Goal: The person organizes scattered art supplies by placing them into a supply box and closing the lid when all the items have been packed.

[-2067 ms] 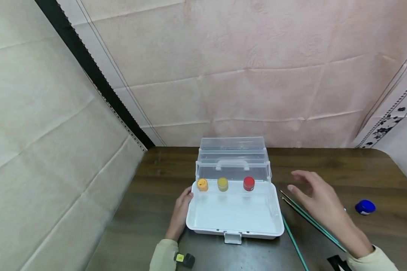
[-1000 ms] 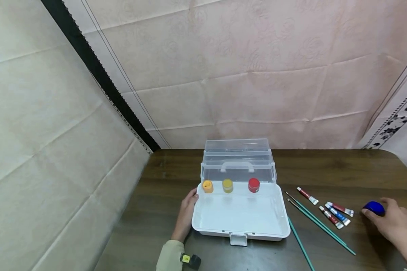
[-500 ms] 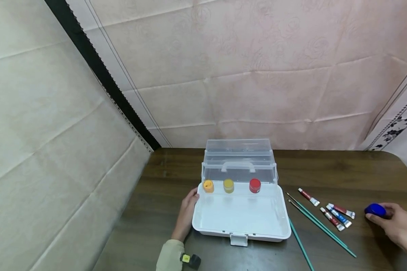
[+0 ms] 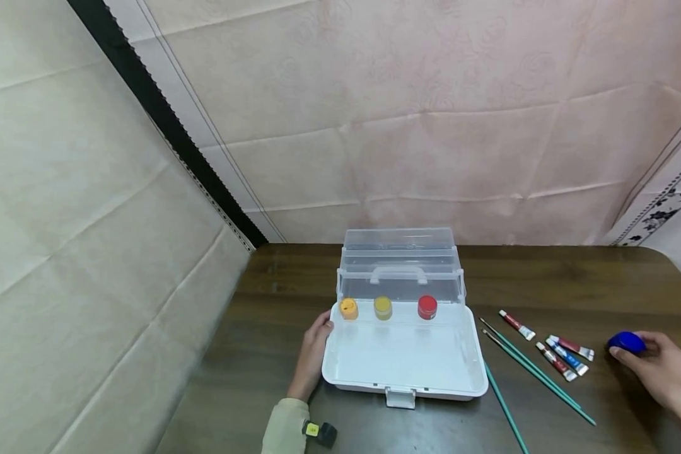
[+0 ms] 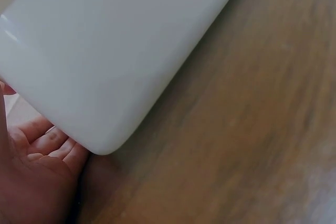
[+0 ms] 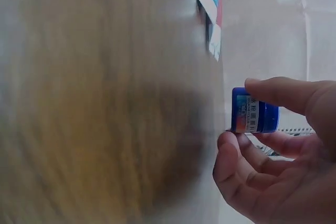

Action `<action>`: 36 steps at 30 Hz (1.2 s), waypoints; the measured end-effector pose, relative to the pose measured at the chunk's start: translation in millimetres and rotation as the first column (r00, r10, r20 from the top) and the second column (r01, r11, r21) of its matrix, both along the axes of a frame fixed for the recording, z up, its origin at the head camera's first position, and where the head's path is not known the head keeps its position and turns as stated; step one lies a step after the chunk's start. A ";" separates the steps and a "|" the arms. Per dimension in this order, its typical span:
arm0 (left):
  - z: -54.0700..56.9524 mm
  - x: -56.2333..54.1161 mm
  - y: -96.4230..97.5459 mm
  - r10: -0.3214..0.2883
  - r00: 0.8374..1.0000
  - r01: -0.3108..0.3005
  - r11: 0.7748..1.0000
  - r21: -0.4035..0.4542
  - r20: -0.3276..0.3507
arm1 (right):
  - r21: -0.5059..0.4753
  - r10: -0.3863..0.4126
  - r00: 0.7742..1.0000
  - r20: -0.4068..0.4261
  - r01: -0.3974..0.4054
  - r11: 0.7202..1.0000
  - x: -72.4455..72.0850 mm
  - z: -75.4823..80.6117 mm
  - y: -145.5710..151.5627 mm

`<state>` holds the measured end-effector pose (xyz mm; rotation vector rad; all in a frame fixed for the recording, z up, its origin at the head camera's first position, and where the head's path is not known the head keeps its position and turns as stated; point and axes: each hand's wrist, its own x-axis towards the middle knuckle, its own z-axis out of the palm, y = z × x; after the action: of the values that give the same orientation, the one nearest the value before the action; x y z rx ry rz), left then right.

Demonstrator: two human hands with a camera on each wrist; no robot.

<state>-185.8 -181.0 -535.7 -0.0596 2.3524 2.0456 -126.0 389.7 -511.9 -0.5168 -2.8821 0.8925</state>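
Observation:
A white storage box [image 4: 405, 353] with its clear lid raised stands mid-table; three small paint jars, orange [image 4: 349, 309], yellow [image 4: 383, 308] and red [image 4: 427, 307], sit along its back. My left hand [image 4: 312, 353] holds the box's left side, thumb near the rim; in the left wrist view the fingers [image 5: 50, 137] meet the box wall, their tips hidden. At the right, my right hand [image 4: 661, 369] pinches a blue paint jar [image 4: 627, 342] between thumb and fingers. The right wrist view shows the labelled jar [image 6: 253, 111] tipped sideways in that camera's picture.
Right of the box lie several paint tubes [image 4: 567, 355], red and blue. Green-handled paintbrushes [image 4: 536, 372] lie between the box and the tubes, one [image 4: 505, 407] close to the box's right edge. Fabric walls [image 4: 431, 157] rise behind the wooden table [image 4: 272, 353].
My right hand has moved right, from over the brushes and tubes to the blue jar, and now pinches it. My left hand has stayed at the box.

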 end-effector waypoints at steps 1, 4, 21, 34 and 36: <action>0.2 0.1 0.4 -0.002 1.000 0.002 1.000 0.003 -0.003 | 0.021 0.006 1.000 -0.018 -0.006 1.000 0.2 2.3 -2.3; 0.9 -0.5 1.6 -0.001 1.000 0.001 1.000 0.007 -0.004 | 0.059 0.041 0.998 -0.055 -0.037 0.998 2.0 12.7 -11.6; 0.2 -1.5 -3.0 0.000 1.000 0.000 1.000 -0.002 -0.003 | -0.065 0.220 0.931 -0.292 -0.249 0.966 -6.6 70.6 -102.2; -1.5 -1.1 1.4 0.006 1.000 -0.005 1.000 0.030 -0.004 | -0.122 0.274 0.875 -0.400 -0.347 0.930 -18.4 76.7 -172.7; -1.9 -0.9 1.6 0.002 1.000 -0.002 1.000 0.030 -0.013 | -0.115 0.290 0.872 -0.395 -0.360 0.926 -20.8 77.3 -182.0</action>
<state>-186.7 -179.3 -537.6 -0.0486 2.3296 2.0876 -146.8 207.7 -434.6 0.1364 -2.5821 1.1665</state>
